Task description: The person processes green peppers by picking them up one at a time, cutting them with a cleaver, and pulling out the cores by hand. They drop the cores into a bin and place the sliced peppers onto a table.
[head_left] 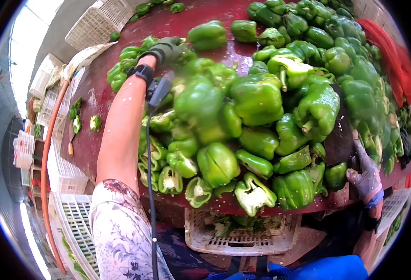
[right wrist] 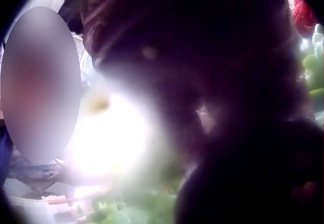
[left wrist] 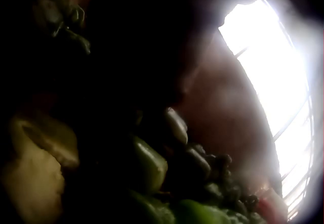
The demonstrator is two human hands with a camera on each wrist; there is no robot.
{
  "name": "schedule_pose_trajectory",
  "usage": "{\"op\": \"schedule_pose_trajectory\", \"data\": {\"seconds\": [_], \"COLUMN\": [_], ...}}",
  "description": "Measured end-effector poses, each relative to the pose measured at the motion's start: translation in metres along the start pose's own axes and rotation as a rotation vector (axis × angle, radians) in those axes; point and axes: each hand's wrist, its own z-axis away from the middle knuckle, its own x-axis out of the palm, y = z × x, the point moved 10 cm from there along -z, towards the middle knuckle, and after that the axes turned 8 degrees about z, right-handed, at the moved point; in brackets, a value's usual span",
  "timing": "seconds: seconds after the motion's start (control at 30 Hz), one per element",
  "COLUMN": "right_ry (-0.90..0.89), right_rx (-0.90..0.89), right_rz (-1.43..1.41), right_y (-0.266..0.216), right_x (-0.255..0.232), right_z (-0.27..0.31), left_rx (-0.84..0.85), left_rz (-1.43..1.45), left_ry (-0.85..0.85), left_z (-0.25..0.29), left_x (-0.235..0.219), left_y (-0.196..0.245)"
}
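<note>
A gloved left hand (head_left: 168, 50) reaches into heaped glossy green bell peppers (head_left: 257, 98) on a dark red table (head_left: 98, 93); its grasp cannot be made out. The gloved right hand (head_left: 366, 175) rests at the table's edge, fingers loosely curled, gripping nothing visible.

I see a dark red worktop (head_left: 98, 98), wet-looking, with white plastic crates (head_left: 98, 21) stacked around it (one (head_left: 243, 238) sits beneath the near edge) and bright daylight at left.

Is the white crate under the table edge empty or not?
Not empty: the white crate holds green pepper trimmings, visible in the head view.
</note>
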Motion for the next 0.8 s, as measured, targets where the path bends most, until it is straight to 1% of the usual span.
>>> {"op": "schedule_pose_trajectory", "data": {"seconds": [0.03,0.07,0.1,0.13,0.17,0.2,0.23,0.27,0.3,0.33,0.4,0.43,0.5,0.53,0.57,0.67,0.7,0.8], "right_ry": [0.012,0.025,0.021,0.02,-0.027,-0.075,-0.127,-0.176,-0.062,-0.079,-0.116,-0.133,-0.168,-0.163,-0.157,-0.142,-0.139,-0.124], "right_rx": [-0.029,-0.057,-0.04,-0.024,0.042,0.108,0.169,0.232,-0.002,0.002,0.022,0.049,0.105,0.09,0.076,0.031,0.02,0.002], "right_rz": [0.0,0.001,0.016,0.036,0.04,0.047,0.007,-0.035,-0.003,0.007,0.026,-0.003,-0.056,-0.059,-0.062,-0.045,-0.032,0.004], "right_y": [-0.003,-0.007,-0.005,-0.005,-0.002,0.001,0.0,0.003,-0.004,-0.002,-0.004,-0.004,-0.004,-0.002,0.0,0.003,0.003,0.001], "right_x": [0.0,-0.001,-0.001,-0.003,-0.003,-0.003,-0.002,0.001,-0.003,-0.003,-0.003,-0.003,-0.003,-0.002,0.0,-0.001,-0.001,-0.003], "right_z": [0.0,-0.001,0.0,-0.001,-0.002,-0.003,-0.004,-0.004,-0.005,-0.006,-0.008,-0.009,-0.01,-0.01,-0.01,-0.01,-0.009,-0.008], "left_rx": [-0.077,-0.075,0.12,0.332,0.579,0.415,0.254,0.134,0.043,0.131,0.384,0.275,0.319,0.338,0.286,0.339,0.215,0.324], "left_rz": [0.044,0.017,-0.379,-0.642,-0.885,-0.789,-0.686,-0.494,-0.282,-0.089,-0.03,-0.022,-0.097,-0.137,-0.125,-0.198,-0.269,-0.619], "left_ry": [-0.015,-0.106,-0.254,-0.358,-0.41,-0.316,-0.224,-0.095,0.051,0.023,0.073,-0.093,-0.126,-0.142,-0.149,-0.177,-0.183,-0.021], "left_z": [-0.017,-0.019,-0.017,-0.024,-0.014,-0.031,-0.024,-0.037,-0.048,-0.067,-0.081,-0.098,-0.11,-0.109,-0.108,-0.104,-0.104,-0.07], "left_x": [0.003,0.001,0.004,0.008,0.01,-0.005,-0.018,-0.027,-0.036,-0.023,0.0,0.028,0.047,0.051,0.048,0.051,0.052,0.059], "left_y": [-0.021,-0.02,-0.006,-0.012,-0.002,-0.004,0.028,0.034,0.039,0.042,0.072,0.071,0.076,0.081,0.08,0.09,0.082,0.106]}}
